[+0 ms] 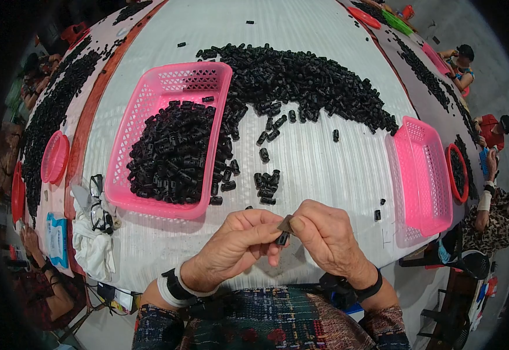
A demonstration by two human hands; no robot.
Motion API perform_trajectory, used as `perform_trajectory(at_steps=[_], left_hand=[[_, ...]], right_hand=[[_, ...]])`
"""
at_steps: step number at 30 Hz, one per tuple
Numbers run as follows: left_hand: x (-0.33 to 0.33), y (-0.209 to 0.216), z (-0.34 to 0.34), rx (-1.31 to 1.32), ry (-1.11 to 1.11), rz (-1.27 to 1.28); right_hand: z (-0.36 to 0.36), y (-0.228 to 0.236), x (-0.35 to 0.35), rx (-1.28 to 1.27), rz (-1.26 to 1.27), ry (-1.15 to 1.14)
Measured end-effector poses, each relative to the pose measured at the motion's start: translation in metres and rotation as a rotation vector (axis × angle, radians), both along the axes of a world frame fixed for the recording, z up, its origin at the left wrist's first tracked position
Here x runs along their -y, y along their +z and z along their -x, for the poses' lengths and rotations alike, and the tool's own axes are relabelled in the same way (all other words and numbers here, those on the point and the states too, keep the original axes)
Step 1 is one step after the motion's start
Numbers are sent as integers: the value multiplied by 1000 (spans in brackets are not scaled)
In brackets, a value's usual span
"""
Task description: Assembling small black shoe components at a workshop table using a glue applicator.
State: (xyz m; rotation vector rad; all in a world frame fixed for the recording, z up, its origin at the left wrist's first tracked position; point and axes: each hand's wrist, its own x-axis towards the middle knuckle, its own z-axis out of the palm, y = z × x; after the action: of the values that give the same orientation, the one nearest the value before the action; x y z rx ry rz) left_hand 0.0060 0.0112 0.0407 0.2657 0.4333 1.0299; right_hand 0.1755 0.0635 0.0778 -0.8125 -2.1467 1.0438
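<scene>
Near the table's front edge, my left hand [237,240] pinches a small black cylindrical plastic part [282,238] between thumb and fingers. My right hand [331,242] is closed beside it, gripping a small flat brownish-grey blade-like piece [286,223] under the thumb. That piece touches the upper end of the black part. Just beyond my hands lies a small cluster of the same parts [267,185]. To the left stands a pink plastic basket [123,146] with a large heap of black parts in it.
A wide pile of black parts [307,79] curves across the table beyond the basket. Another pink basket [420,175] stands at the right edge. Eyeglasses [100,213] lie on a white cloth [94,251] at the left. Other people work at tables on both sides.
</scene>
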Motion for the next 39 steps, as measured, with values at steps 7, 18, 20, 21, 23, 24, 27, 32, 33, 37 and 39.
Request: perform_trajectory(at_steps=[7, 18, 20, 21, 23, 24, 27, 32, 33, 37, 39], left_hand=[[-1, -2, 0, -25, 15, 17], [-4, -7, -2, -63, 43, 72], [-4, -9, -3, -84, 29, 96], [-5, -9, -3, -83, 33, 97], [-6, -8, -4, -117, 56, 123], [-6, -7, -4, -117, 58, 120], [-5, -5, -4, -45, 42, 60], [-3, -4, -6, 0, -10, 20], [-3, -3, -6, 0, -13, 19], [-2, 0, -6, -15, -13, 41], [-2, -1, -5, -8, -15, 36]], right_hand=[[1, -4, -1, 48, -129, -50], [3, -17, -3, 124, -208, -87], [0, -17, -2, 133, -190, -89], [-1, -16, 0, 139, -159, -43], [-1, -14, 3, 145, -130, 6], [-1, -14, 5, 107, -66, 25], [-5, -8, 3, -3, 57, -3], [-1, -11, 0, -57, -22, -83], [0, -11, 0, -56, -22, -87], [2, -10, 1, 8, -113, -94], [2, -10, 1, 11, -129, -91]])
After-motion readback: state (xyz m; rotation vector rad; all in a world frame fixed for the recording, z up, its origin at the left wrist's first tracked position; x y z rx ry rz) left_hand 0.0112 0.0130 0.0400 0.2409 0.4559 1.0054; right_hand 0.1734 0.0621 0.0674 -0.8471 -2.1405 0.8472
